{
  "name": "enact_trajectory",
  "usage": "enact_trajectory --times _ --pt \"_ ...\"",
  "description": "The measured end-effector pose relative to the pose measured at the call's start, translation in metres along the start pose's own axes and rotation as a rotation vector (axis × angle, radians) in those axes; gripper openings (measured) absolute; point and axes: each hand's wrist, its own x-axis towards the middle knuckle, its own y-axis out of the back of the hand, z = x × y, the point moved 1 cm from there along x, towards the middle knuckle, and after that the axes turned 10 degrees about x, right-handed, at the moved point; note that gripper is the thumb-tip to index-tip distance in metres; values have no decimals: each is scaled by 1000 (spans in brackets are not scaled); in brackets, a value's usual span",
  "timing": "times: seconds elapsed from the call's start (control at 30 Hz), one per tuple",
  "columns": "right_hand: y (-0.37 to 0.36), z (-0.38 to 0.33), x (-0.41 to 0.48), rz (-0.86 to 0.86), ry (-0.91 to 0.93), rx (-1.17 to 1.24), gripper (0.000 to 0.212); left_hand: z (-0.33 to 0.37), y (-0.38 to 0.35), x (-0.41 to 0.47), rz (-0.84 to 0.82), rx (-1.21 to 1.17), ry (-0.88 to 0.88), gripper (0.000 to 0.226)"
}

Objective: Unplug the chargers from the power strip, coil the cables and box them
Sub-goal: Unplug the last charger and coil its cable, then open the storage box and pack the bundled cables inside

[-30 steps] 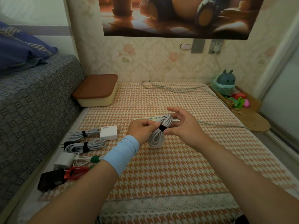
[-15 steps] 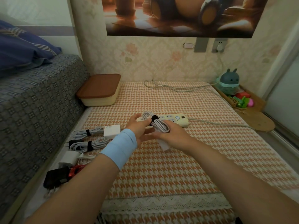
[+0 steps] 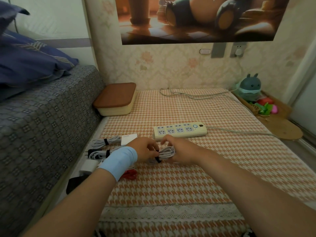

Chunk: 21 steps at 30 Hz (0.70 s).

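Now left hand (image 3: 145, 148) & right hand (image 3: 179, 151) both pinch a strapped white cable coil (image 3: 166, 153) just in front of the empty power strip (image 3: 179, 132); coiling looks done, next prob. needs the lidded box (image 3: 114, 100) opened for packing.

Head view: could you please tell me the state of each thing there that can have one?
Power strip: visible sockets all empty.
Box: closed, lid on.
Held cable: coiled, black strap around it, low over the cloth.
Left hand: grips the coil at the strap.
Right hand: grips the coil's other end.
Far-left grey cable: coiled, strapped, lying outside the box.
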Motion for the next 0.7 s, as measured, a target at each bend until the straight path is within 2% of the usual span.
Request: enact_trajectory --times 0.1,0.23,0.3,0.43,0.57,0.7 --pt "-5 -4 6 -114 -37 -156 53 -4 -1 -4 -22 73 -14 29" --pt "8 -18 11 -178 -73 -59 81 -14 3 -1 29 97 -25 41" --pt "17 -27 22 -97 -57 21 81 -27 14 7 110 104 -5 45" --pt "26 -44 64 157 28 7 60 -63 48 36 287 35 86 52" --pt "21 -62 125 198 110 -98 55 -104 71 75 398 -75 207 64" --pt "11 -70 200 203 149 -226 58 -148 68 113 475 -34 256 70"
